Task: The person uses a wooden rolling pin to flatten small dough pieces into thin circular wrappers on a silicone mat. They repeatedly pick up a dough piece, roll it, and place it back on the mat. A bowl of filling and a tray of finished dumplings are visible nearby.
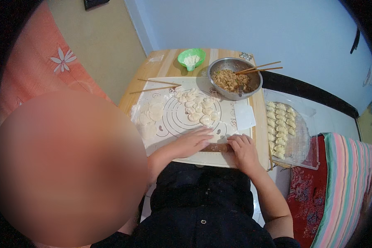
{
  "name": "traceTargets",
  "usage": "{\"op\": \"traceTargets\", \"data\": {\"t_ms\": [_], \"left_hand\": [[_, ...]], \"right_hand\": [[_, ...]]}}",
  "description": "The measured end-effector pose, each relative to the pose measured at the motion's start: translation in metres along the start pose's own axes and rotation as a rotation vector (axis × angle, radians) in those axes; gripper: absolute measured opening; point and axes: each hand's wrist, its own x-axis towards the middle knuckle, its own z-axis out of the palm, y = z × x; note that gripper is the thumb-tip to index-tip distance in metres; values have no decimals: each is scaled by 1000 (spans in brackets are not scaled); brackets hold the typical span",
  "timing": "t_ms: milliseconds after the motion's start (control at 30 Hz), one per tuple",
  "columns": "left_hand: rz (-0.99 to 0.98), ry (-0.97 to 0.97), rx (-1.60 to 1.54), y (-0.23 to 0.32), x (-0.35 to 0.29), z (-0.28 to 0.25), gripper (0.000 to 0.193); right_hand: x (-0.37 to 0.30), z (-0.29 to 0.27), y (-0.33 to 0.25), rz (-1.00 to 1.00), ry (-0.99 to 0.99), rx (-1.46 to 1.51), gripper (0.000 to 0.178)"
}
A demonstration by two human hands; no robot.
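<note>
A brown rolling pin (218, 147) lies crosswise near the front edge of the white pastry mat (169, 142). My right hand (244, 152) has its fingers bent over the pin's right end. Flat and stretched out, my left hand (193, 141) rests at the pin's left end, which its palm covers. Any dough beneath the pin or hands is hidden. Just beyond my hands, several flattened dough pieces (200, 109) sit in the middle of the mat. Thin round dough wrappers (153, 110), dusted with flour, overlap at its left side.
A steel bowl (256, 88) of minced filling with chopsticks (258, 69) stands at the back right. A green bowl (181, 62) of flour is behind the mat. More chopsticks (155, 89) lie left, a white sheet (244, 115) right. Beyond the table, a clear tray (304, 144) holds formed dumplings (281, 126).
</note>
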Motion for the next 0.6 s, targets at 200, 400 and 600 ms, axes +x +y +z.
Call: {"op": "traceTargets", "data": {"t_ms": [200,400,600], "left_hand": [[-105,-34,214,9,4,6,39],[-229,315,382,-23,-15,3,43],[-332,655,465,-43,6,-5,41]], "right_hand": [[-23,-16,-31,65,-96,6,30],[25,32,-3,166,-18,-173,51],[72,59,24,330,52,-229,62]]}}
